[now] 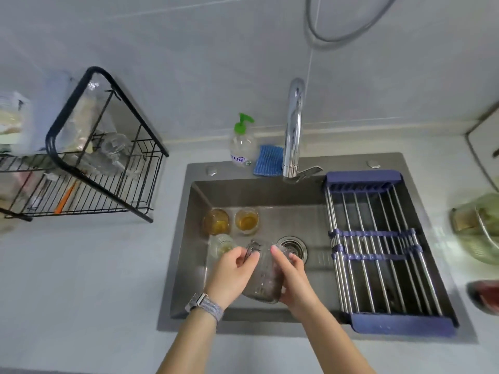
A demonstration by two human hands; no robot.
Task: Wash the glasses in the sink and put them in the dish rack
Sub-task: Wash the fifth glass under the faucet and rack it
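Both hands, left [231,271] and right [293,279], fingers curled round glass [263,276] over sink [183,265]; grip firm, it looks slippery, rub inside too.

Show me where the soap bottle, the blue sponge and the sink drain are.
Soap bottle [242,147]: head view, on its clear body below the green pump.
Blue sponge [268,160]: head view, on the middle of its striped face.
Sink drain [293,245]: head view, on the strainer right of the fingers.
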